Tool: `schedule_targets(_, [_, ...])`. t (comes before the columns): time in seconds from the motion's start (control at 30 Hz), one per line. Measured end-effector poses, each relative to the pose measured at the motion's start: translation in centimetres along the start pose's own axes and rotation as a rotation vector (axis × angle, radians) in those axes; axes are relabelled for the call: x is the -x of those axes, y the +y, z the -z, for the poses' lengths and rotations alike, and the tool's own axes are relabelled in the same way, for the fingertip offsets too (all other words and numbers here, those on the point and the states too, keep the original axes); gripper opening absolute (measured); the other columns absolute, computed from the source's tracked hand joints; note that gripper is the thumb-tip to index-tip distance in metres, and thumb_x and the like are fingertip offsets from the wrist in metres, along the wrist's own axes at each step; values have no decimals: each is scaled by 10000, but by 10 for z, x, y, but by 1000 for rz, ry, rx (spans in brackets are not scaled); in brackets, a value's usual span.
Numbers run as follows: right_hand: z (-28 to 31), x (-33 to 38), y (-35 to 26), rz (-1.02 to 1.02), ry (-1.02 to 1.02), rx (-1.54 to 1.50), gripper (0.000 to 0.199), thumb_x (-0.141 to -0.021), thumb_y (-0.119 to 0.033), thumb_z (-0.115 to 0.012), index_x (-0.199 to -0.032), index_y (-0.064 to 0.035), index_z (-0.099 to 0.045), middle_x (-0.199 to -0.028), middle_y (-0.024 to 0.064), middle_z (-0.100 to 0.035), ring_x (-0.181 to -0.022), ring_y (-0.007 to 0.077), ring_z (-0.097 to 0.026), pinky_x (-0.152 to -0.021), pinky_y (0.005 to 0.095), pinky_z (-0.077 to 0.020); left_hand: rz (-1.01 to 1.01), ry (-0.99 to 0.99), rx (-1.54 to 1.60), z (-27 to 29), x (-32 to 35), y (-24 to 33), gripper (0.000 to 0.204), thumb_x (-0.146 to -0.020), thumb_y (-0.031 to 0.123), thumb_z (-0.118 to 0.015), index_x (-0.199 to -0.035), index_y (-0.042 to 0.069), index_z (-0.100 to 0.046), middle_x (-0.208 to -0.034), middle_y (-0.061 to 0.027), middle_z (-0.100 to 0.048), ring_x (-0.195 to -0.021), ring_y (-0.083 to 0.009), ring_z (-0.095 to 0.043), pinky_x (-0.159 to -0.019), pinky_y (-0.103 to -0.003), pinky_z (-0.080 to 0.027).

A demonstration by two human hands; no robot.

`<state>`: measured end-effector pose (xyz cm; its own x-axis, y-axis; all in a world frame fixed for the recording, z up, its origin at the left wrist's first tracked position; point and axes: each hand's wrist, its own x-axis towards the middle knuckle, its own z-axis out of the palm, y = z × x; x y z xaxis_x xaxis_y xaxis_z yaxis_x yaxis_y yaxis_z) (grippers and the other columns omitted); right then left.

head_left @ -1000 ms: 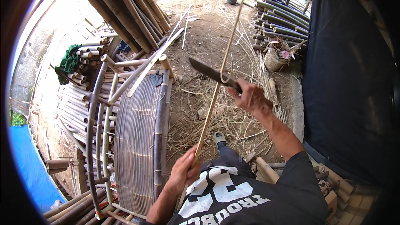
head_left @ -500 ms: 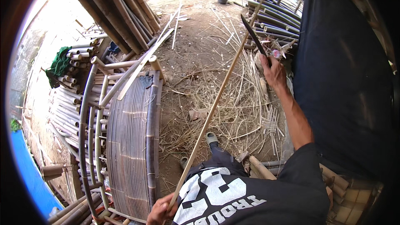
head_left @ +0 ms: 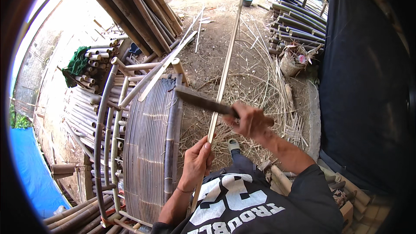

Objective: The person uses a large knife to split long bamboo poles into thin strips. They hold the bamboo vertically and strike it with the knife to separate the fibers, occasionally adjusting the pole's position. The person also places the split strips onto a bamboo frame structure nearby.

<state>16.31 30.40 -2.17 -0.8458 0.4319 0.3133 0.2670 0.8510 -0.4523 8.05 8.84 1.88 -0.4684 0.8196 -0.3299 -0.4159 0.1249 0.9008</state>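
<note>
A long, pale bamboo strip (head_left: 226, 67) runs from beside my body up and away toward the far yard. My left hand (head_left: 197, 161) is closed around its near part, the thumb lying along the strip. In my right hand (head_left: 249, 121) is the handle of a machete (head_left: 201, 100), its dark, broad blade pointing left. The blade crosses over the strip a little beyond my left hand; I cannot tell whether they touch. Below the strip, shavings and thin split pieces (head_left: 255, 86) litter the dirt ground.
A bamboo bench (head_left: 145, 147) with a slatted seat stands close on my left. Thick bamboo poles (head_left: 134, 13) lean behind it, and cut poles (head_left: 299, 24) are stacked at the far right. A black sheet (head_left: 364, 82) hangs on the right. Farther off sits a dark bucket (head_left: 247, 1).
My right hand has brought the machete down and left, across the strip. My left hand has moved up and forward along it, and the strip stands steeper. The view has shifted slightly.
</note>
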Motion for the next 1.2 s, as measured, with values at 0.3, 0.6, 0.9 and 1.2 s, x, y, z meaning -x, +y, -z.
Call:
schedule_targets(0.3, [58, -38, 98, -285, 97, 59, 650, -921, -712, -303, -742, -114, -485, -502, -18, -429, -377, 91, -397, -317, 300, -350, 138, -71, -6, 19, 74, -27, 368, -1021, 146, -446, -1345, -23, -484, -589, 34, -437, -417, -30, -371, -369, -188, -287])
schedule_targets(0.6, [69, -49, 114, -197, 141, 222, 654, -887, -754, -335, -767, -140, -524, -509, 1, -479, -402, 135, -482, -369, 334, -406, 197, 1, 76, 48, 114, -45, 399, -997, 193, -511, -1319, -43, -510, -624, 38, -466, -482, -19, -372, -432, -187, -284])
schedule_targets(0.9, [94, -67, 123, -576, 396, -927, 643, -803, -690, -607, -874, -51, -615, -574, 4, -549, -429, 33, -516, -360, 190, -443, 254, 87, -153, 66, 159, -60, 362, -937, 217, -588, -1158, -68, -624, -938, -48, -659, -877, -113, -585, -817, -255, -460])
schedule_targets(1.2, [48, -61, 27, -564, 316, -1173, 269, -850, -284, -734, -710, -76, -635, -576, 18, -594, -464, 97, -542, -423, 248, -439, -127, -290, -319, 72, 90, -74, 315, -977, 210, -531, -1163, -39, -583, -766, -24, -604, -645, -75, -545, -601, -212, -447])
